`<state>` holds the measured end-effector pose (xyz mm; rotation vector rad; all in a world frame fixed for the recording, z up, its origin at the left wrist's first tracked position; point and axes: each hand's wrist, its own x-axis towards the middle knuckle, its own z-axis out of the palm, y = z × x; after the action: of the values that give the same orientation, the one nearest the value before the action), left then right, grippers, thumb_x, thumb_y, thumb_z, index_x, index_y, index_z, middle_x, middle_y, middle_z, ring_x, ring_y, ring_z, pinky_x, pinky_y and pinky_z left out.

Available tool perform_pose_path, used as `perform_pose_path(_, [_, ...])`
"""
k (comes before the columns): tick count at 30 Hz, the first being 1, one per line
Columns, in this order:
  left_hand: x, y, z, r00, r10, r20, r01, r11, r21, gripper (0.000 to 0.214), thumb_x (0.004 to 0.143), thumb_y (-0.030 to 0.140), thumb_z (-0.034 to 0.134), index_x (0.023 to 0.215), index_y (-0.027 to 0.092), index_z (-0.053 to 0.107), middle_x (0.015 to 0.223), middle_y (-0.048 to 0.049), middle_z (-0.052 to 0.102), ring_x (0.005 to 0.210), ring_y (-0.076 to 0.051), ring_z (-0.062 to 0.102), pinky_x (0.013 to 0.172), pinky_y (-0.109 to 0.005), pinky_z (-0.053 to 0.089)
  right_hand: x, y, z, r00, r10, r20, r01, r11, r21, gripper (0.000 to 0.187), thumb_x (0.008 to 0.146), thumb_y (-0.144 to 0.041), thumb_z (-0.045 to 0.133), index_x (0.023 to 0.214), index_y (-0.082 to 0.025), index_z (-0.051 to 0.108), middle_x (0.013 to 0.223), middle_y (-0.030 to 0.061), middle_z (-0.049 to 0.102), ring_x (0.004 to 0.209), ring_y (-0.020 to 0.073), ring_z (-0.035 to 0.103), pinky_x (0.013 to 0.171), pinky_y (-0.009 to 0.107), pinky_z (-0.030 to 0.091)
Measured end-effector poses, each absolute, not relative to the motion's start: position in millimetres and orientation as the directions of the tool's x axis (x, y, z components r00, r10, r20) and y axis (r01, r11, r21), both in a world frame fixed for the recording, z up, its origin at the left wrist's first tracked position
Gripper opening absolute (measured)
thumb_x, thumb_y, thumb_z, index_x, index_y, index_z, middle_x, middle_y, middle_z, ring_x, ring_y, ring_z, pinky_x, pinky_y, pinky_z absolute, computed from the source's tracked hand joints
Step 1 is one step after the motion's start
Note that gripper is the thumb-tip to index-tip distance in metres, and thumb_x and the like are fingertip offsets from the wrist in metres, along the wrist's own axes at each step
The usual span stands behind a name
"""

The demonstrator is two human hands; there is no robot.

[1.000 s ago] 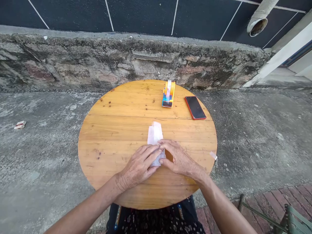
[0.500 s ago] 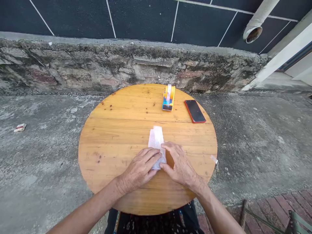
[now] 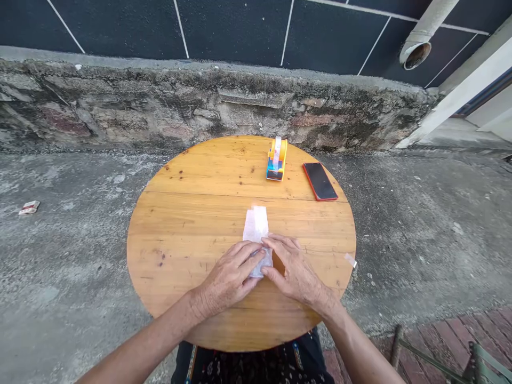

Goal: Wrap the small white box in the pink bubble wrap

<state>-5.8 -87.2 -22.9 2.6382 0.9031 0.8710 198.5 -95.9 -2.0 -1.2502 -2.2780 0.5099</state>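
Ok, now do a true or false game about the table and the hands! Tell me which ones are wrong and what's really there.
1. The left hand has its fingers over the pale wrap. True.
2. The right hand is on the phone. False: it is at the pale wrap too, and the phone lies apart from both hands.
3. The tape dispenser is farther from the person than the pale wrap. True.
4. The phone is on the ground. False: it lies on the wooden table.
5. A small clear strip is at the table's right edge. True.
6. The phone's screen is lit up. False: it looks dark.
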Motion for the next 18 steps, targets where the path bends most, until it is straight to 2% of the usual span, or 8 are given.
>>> perform_pose_path(5, [-6.6,-90.5,-26.7,0.64,0.589,0.494,0.527,-0.804,0.276,0.044,0.089,0.022,0.056,0.131,0.011,0.047,0.127,-0.0157,0.057,0.12,-0.028,0.049,0.099,-0.045,0.047,197.0,-99.8,-4.1,-0.424,0.871,0.25,0.685,0.488,-0.541,0.05,0.086,-0.028,0.059,0.132,-0.018,0.047,0.132,0.0138,0.057,0.127,0.026,0.046,0.105,0.048,0.037])
perform_pose_path(9, [-3.9,-92.9,-31.0,0.649,0.561,0.515,0.551,-0.813,0.191,0.047,0.089,0.02,0.056,0.134,0.01,0.045,0.131,-0.0158,0.056,0.122,-0.028,0.048,0.098,-0.044,0.047,196.4,-99.0,-6.8,-0.4,0.883,0.245,0.691,0.466,-0.553,0.054,0.084,-0.027,0.061,0.134,-0.017,0.044,0.132,0.0143,0.056,0.125,0.0265,0.048,0.104,0.048,0.038])
perform_pose_path(14, [4.5,-92.9,-32.2,0.667,0.578,0.47,0.583,-0.798,0.155,0.041,0.09,0.022,0.055,0.127,0.005,0.051,0.126,-0.0176,0.058,0.118,-0.029,0.05,0.099,-0.045,0.047,199.1,-96.4,-10.5,-0.396,0.889,0.231,0.671,0.452,-0.587,0.065,0.082,-0.025,0.062,0.141,-0.019,0.035,0.128,0.0113,0.059,0.126,0.0262,0.046,0.105,0.048,0.036])
perform_pose_path(18, [7.0,-94.3,-34.2,0.672,0.595,0.441,0.605,-0.784,0.135,0.045,0.091,0.025,0.053,0.13,0.003,0.048,0.129,-0.0193,0.055,0.12,-0.03,0.049,0.1,-0.046,0.046,200.4,-94.4,-10.9,-0.409,0.888,0.21,0.678,0.45,-0.582,0.066,0.081,-0.025,0.063,0.14,-0.018,0.036,0.128,0.0116,0.059,0.126,0.026,0.045,0.106,0.047,0.036])
